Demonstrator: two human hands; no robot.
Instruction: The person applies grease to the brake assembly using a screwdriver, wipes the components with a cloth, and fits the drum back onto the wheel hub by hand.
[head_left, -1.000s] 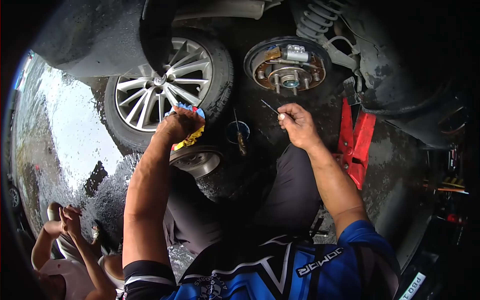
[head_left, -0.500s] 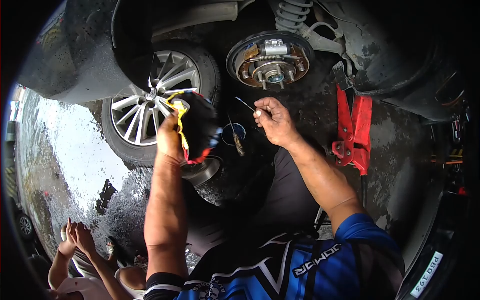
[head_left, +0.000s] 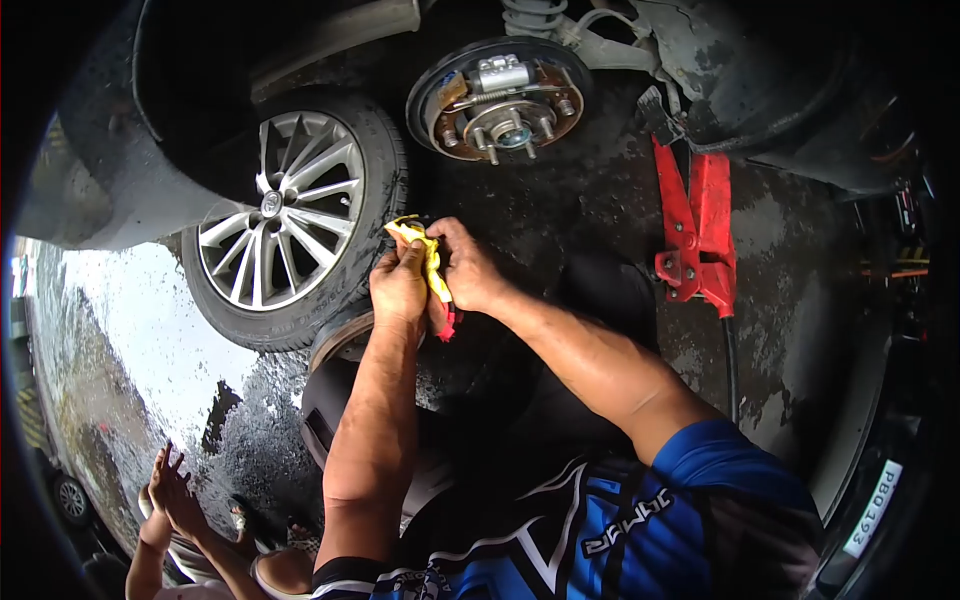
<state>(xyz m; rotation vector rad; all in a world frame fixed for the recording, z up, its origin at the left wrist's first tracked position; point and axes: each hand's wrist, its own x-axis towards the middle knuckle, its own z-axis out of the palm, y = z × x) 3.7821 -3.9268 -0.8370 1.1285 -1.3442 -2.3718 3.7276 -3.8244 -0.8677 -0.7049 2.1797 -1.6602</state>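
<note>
My left hand is closed on a bunched yellow and red cloth rag, its thumb pressed on the yellow part. From the other side my right hand also grips the rag, fingers bent around its edge. Whatever may be inside the folds is hidden. Both hands are in front of me, just right of an alloy wheel with its tire. Beyond them hangs an exposed drum brake assembly with its hub and wheel studs bare.
A red floor jack stands to the right. Below the tire, a brake drum shows partly. A coil spring and suspension arm are above the brake. Another person's hands are at lower left, over wet floor.
My right hand has come left onto the rag; the thin stick it pinched no longer shows. The spread rag is now bunched. The view has shifted, and the cup on the floor is out of sight.
</note>
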